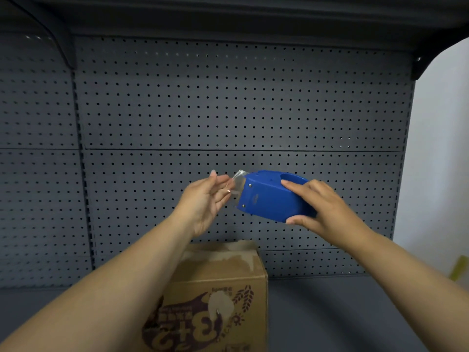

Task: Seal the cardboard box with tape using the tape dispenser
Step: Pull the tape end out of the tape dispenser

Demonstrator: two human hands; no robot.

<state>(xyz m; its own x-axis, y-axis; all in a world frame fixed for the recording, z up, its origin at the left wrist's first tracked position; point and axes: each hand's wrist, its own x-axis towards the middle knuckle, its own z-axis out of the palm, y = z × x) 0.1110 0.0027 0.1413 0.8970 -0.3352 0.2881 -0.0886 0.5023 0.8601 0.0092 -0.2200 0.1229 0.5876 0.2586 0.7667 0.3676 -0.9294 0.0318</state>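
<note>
A blue plastic tape dispenser point(269, 196) is held up in front of the pegboard, well above the box, with my right hand point(322, 207) gripping its rear end. A short tab of clear tape point(237, 184) sticks out of its left end. My left hand point(206, 199) is at that end, fingertips pinching the tape tab. The brown cardboard box point(228, 283) with dark printed graphics stands on the shelf below my hands; its top flaps look shut and my left forearm hides its left part.
A dark grey pegboard wall point(228, 110) rises behind the box, under an upper shelf point(228, 16). The box stands on a dark grey shelf surface point(330, 313). A white wall point(441, 161) and a yellow-green object point(459, 268) lie at the right edge.
</note>
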